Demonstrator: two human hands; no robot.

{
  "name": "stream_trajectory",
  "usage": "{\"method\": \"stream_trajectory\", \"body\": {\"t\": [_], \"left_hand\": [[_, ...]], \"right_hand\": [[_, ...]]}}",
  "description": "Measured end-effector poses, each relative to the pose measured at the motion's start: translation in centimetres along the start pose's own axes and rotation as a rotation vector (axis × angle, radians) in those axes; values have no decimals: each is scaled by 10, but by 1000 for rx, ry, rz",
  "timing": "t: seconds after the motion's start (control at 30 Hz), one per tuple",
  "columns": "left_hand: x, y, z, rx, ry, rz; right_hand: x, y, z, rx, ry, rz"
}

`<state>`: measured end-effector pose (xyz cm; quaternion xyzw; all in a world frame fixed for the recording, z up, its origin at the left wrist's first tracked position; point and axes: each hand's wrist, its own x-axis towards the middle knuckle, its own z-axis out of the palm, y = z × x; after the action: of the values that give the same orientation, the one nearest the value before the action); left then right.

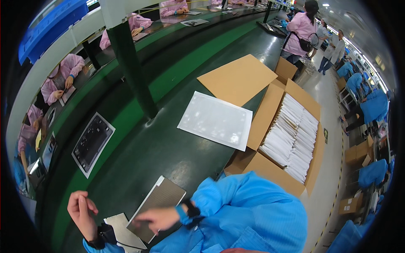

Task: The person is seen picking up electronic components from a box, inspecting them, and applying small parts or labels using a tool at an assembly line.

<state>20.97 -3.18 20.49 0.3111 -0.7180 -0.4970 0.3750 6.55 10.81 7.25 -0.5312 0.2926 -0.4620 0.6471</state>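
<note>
A flat rectangular panel (166, 195) with a grey-brown face, pale edges and a small white tab at its far corner lies at the near edge of the green work surface. Over its near part is my right hand (157, 218), slightly blurred, with a finger stretched out and the thumb apart; whether it touches the panel I cannot tell. A second, silvery panel (119, 227) lies just left of it, partly hidden at the near end. My left hand (83, 213) is raised beside that one, fingers loosely bent, nothing visible in it.
Beyond lie a white padded sleeve (217, 119) and a cardboard sheet (240, 79). On the right, an open carton (265, 114) holds several white sleeves. A dark sheet in a clear-edged pouch (93, 144) lies on the green belt. A green post (133, 71) rises there; people sit across.
</note>
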Motion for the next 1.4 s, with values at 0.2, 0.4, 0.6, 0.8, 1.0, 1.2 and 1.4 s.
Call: {"method": "stream_trajectory", "body": {"t": [0.2,0.4,0.6,0.8,1.0,1.2,1.4], "left_hand": [[30,27,34,-77,-56,66],[25,12,-2,-51,32,82],[-14,-11,-66,7,304,76],[-71,-20,-93,16,426,-213],[-119,-50,-121,-82,680,-252],[-182,-54,-97,-61,733,-356],[-230,-8,-96,163,398,-372]], "right_hand": [[12,80,72,356,-471,151],[10,49,44,-77,-389,331],[15,13,19,152,-152,472],[41,-8,5,196,-1,263],[61,-30,31,190,82,126],[28,27,9,-421,56,24],[-1,-30,-41,-412,280,487]]}}
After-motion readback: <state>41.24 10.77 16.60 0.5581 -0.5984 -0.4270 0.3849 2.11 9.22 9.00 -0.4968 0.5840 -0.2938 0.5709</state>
